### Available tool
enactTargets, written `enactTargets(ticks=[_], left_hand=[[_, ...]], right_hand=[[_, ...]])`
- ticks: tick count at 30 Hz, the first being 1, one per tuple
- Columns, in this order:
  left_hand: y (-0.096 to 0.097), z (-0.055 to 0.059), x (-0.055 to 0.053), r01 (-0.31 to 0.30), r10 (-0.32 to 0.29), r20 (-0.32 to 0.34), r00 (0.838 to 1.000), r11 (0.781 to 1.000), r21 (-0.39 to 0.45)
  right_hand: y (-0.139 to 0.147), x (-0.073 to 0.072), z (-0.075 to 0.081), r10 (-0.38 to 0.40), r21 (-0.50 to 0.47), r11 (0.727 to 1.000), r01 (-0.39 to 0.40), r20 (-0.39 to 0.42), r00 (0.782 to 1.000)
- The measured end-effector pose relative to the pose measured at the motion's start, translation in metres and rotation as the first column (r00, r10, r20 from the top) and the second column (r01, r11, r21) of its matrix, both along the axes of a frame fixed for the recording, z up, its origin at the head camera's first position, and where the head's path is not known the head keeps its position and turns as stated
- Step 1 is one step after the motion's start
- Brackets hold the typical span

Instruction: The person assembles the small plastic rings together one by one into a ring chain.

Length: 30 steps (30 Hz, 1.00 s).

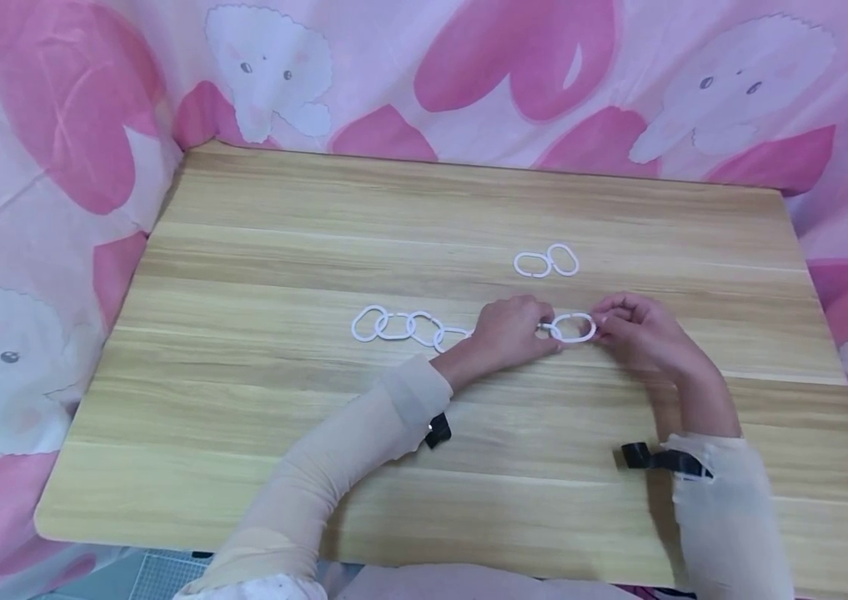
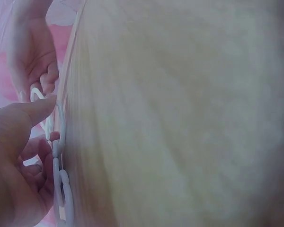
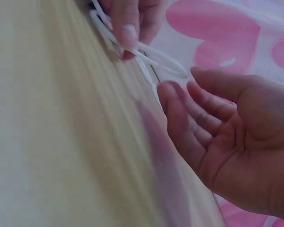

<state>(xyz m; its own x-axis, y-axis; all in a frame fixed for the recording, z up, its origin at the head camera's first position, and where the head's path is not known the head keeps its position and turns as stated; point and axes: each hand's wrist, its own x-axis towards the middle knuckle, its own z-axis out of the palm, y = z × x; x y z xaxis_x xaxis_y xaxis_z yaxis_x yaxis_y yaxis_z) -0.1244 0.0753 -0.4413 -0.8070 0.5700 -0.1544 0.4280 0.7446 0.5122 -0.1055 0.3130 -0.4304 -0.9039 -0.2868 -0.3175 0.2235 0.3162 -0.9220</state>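
A chain of white plastic links (image 1: 396,326) runs left to right on the table, its middle hidden under my left hand (image 1: 511,332). Between thumb and fingers, that hand (image 2: 19,142) pinches the chain near its right end; the thumb lies over a link in the left wrist view. The end link (image 1: 574,328) sticks out to the right. At its tip is my right hand (image 1: 637,329). Seen from the right wrist, this hand (image 3: 227,127) has its thumb and forefinger apart, loosely bent, with the end link's tip (image 3: 180,72) close to the thumb.
Two more white links (image 1: 532,265) lie behind the hands on the wooden table (image 1: 281,450), touching or joined; I cannot tell which. A pink and white patterned curtain (image 1: 371,75) hangs along the back and sides. Black straps (image 1: 664,460) stick out from the sleeves.
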Motion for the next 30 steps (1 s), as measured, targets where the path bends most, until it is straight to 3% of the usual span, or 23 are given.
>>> enactTargets(ticks=[4, 10, 12, 15, 21, 26, 30], left_hand=[[-0.002, -0.002, -0.001, -0.004, 0.004, 0.003, 1.0, 1.0, 0.0], [-0.002, -0.004, -0.002, 0.001, -0.001, 0.014, 1.0, 1.0, -0.007], [-0.001, -0.005, -0.002, 0.008, -0.008, 0.014, 1.0, 1.0, -0.007], [0.0, -0.005, -0.002, 0.01, -0.01, 0.012, 1.0, 1.0, -0.012], [0.002, -0.006, 0.0, -0.008, 0.008, -0.013, 1.0, 1.0, -0.009], [0.001, -0.006, -0.001, -0.01, 0.01, -0.016, 1.0, 1.0, -0.007], [0.001, -0.006, -0.001, -0.011, 0.011, -0.013, 1.0, 1.0, -0.009]], right_hand=[[-0.001, -0.029, 0.003, 0.003, 0.249, 0.968, 0.021, -0.096, 0.995], [-0.014, -0.071, -0.001, 0.009, 0.499, 0.854, 0.145, -0.294, 0.956], [-0.018, -0.08, -0.002, 0.028, 0.536, 0.83, 0.153, -0.314, 0.949], [-0.025, -0.091, -0.001, 0.061, 0.577, 0.809, 0.113, -0.273, 0.96], [-0.028, -0.101, 0.003, 0.139, 0.645, 0.763, 0.033, -0.214, 0.967], [-0.023, -0.097, 0.001, 0.136, 0.666, 0.745, 0.029, -0.195, 0.971], [-0.016, -0.088, -0.003, 0.079, 0.626, 0.775, 0.088, -0.234, 0.969]])
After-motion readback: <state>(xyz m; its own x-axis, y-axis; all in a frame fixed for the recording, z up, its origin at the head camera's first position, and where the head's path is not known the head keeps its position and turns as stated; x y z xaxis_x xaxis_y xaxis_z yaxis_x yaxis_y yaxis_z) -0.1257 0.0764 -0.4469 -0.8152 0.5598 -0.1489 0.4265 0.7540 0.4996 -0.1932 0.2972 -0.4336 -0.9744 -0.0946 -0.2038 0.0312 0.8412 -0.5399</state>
